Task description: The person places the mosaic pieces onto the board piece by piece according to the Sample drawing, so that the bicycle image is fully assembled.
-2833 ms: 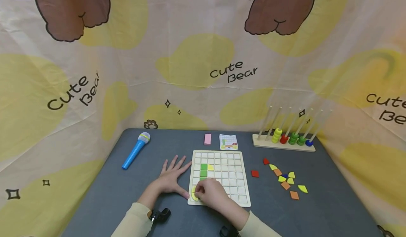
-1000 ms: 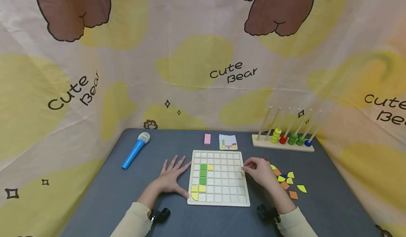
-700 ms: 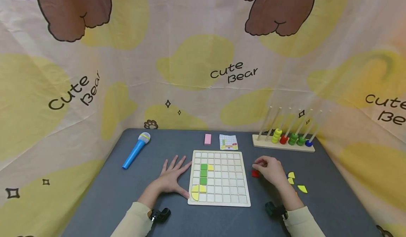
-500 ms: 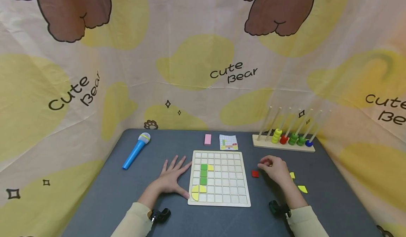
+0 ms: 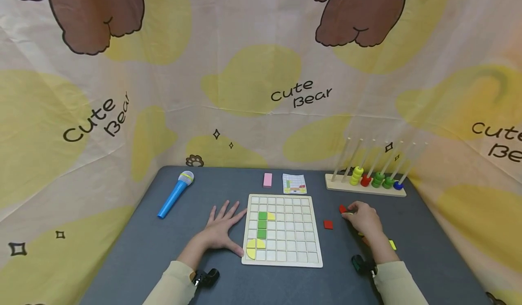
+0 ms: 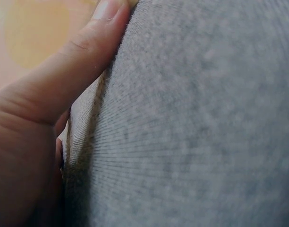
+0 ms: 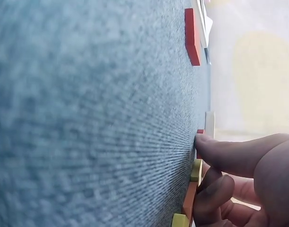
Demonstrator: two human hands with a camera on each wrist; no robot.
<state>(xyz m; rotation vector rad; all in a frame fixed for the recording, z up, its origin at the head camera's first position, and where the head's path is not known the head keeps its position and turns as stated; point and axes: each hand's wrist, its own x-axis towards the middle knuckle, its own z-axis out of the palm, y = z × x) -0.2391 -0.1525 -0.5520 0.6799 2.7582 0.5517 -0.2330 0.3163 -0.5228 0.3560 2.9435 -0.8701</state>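
Observation:
In the head view my left hand (image 5: 222, 230) lies with spread fingers on the table, its thumb touching the left edge of a white grid board (image 5: 291, 253). Green square tiles (image 5: 262, 224) and yellow tiles (image 5: 260, 243) sit in the board's cells. To the right, my right hand (image 5: 367, 221) is low over loose tiles, thumb and fingertips around a yellow rounded tile (image 7: 196, 169); whether they pinch it is unclear. A red tile (image 5: 342, 209) is just beyond the fingertips, and an orange tile (image 7: 189, 201) lies beside the yellow one. My hand hides several loose tiles.
Between board and right hand lies a red square tile (image 5: 328, 225). Behind the board are a pink block (image 5: 267, 180) and a small pattern card (image 5: 294, 184). A bead-and-peg counting stand (image 5: 364, 187) is back right; a blue toy microphone (image 5: 175, 195) is back left.
My right hand has left the board's lower left corner, where yellow tiles now show, and moved right past the red square to the loose tiles. The left hand stays in place.

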